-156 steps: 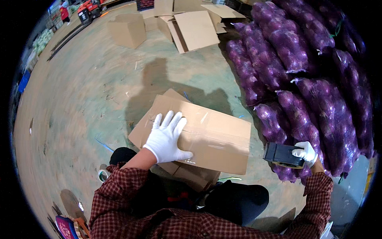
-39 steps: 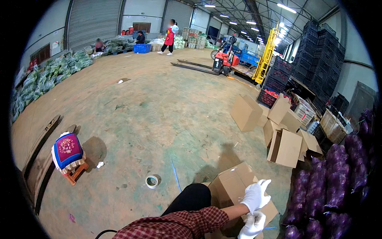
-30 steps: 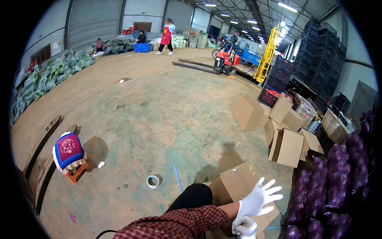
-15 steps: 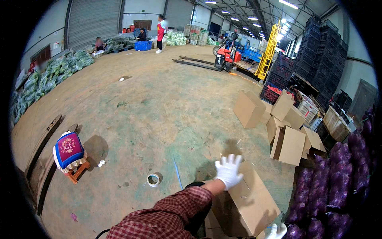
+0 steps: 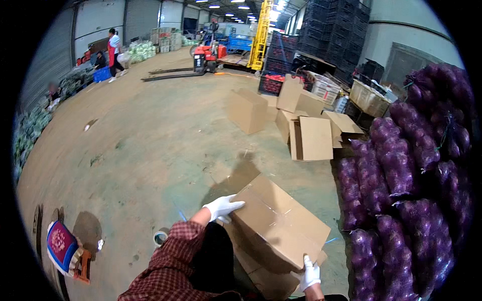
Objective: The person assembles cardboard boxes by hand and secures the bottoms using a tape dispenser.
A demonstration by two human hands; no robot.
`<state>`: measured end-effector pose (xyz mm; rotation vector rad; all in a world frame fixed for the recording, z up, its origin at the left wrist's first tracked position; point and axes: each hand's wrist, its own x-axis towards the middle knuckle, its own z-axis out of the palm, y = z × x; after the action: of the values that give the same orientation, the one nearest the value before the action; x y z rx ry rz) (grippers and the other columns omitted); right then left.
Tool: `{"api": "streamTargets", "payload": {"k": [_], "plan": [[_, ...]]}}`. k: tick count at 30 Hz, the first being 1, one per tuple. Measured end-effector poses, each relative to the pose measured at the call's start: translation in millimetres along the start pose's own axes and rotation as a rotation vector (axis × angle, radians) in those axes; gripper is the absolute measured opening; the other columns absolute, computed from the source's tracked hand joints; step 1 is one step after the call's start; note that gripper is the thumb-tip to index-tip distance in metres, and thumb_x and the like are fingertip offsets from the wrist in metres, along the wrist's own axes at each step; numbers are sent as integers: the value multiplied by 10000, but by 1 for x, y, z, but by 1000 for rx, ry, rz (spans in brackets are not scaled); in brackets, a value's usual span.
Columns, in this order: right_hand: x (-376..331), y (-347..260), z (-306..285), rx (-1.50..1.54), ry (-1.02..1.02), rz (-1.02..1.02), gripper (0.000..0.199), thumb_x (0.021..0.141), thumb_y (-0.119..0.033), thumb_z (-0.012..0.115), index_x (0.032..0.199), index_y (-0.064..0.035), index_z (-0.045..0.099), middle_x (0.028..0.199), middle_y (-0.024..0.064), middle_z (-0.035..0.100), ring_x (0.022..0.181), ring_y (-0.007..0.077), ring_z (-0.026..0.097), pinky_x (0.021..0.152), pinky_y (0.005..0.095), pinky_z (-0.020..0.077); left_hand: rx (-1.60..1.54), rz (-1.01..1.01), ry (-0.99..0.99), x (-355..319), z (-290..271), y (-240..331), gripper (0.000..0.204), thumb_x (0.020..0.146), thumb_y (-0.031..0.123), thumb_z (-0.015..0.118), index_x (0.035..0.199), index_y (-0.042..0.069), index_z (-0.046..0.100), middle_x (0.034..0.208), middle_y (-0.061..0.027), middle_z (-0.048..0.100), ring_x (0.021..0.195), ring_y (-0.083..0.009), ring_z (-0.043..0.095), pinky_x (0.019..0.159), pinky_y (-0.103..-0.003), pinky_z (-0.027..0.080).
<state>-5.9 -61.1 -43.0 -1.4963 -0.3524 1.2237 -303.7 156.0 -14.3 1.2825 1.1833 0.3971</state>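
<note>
A brown cardboard box is tilted in front of me, its taped face turned up. My white-gloved left hand grips it at the far left corner, fingers on the upper face and side. At the near right corner my right hand, gloved in white with bare skin at a fingertip, holds the edge between thumb and fingers. Loose flaps hang beneath the box towards my legs. A roll of tape lies on the floor left of my left arm.
Netted sacks of purple onions are stacked on the right. Several cardboard boxes lie ahead, before black crates. A cushioned stool stands at lower left. Farther off are a red pallet truck and a walking person.
My left hand has come from above the box to grip its corner, and my right hand now holds the near corner. The view has swung right. The distant person is now walking.
</note>
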Motion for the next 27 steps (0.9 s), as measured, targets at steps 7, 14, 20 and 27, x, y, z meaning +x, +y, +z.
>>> {"api": "streamTargets", "payload": {"k": [7,14,20,27], "plan": [[-55,-80,-6,-191,292,-674,412,816,-61,524,1185,51,378,1082,151,488,956,213,479,844,303,405,-99,664,174,-68,12,101,548,801,213,563,1283,36,372,1163,-101,514,1064,-172,473,833,-289,443],[31,-346,75,245,236,-1419,400,834,-16,494,1216,60,401,1219,162,457,1099,228,467,958,331,360,-889,1125,58,40,20,243,630,828,56,513,1354,37,168,1318,-183,336,1123,-230,446,926,-333,392],[98,-126,37,-778,75,-1096,273,735,-142,590,960,14,589,993,133,589,918,245,552,825,331,424,-101,456,696,120,103,26,676,694,201,617,1259,-39,334,1230,-233,429,1142,-331,427,924,-371,378],[170,124,-83,-1163,390,-6,395,592,-231,681,883,22,598,933,216,604,869,348,586,755,391,470,104,-839,755,89,212,-172,465,728,240,599,1123,56,438,1097,-137,503,1042,-333,491,862,-397,424]]}}
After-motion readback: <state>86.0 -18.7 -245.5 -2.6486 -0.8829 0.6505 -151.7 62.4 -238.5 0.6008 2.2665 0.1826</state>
